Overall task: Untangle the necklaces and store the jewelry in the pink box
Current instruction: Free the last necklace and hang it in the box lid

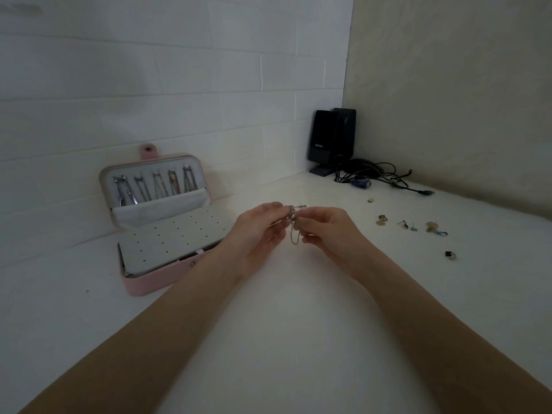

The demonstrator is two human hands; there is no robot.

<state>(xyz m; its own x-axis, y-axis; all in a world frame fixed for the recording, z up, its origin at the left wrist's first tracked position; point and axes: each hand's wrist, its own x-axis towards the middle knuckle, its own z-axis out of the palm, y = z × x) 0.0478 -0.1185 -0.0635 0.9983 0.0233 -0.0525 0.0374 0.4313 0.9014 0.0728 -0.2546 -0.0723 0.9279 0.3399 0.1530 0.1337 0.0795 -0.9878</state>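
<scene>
My left hand [259, 231] and my right hand [331, 231] meet above the white table, both pinching a thin silver chain [293, 225]. A short loop of the chain dangles between the fingers. The pink box [155, 282] lies open to the left, its lid leaning on the wall. Several necklaces [155, 188] hang inside the lid above a white pocket. The box's lower half shows a white panel with small holes [174, 237]. Loose earrings and small jewelry [412, 227] are scattered on the table at the right.
A pair of black speakers [331, 141] stands in the far corner with a tangle of cables [382, 177] beside them. White brick wall runs behind the box; a beige wall borders the table on the right. A small dark piece [450, 254] lies near the right edge.
</scene>
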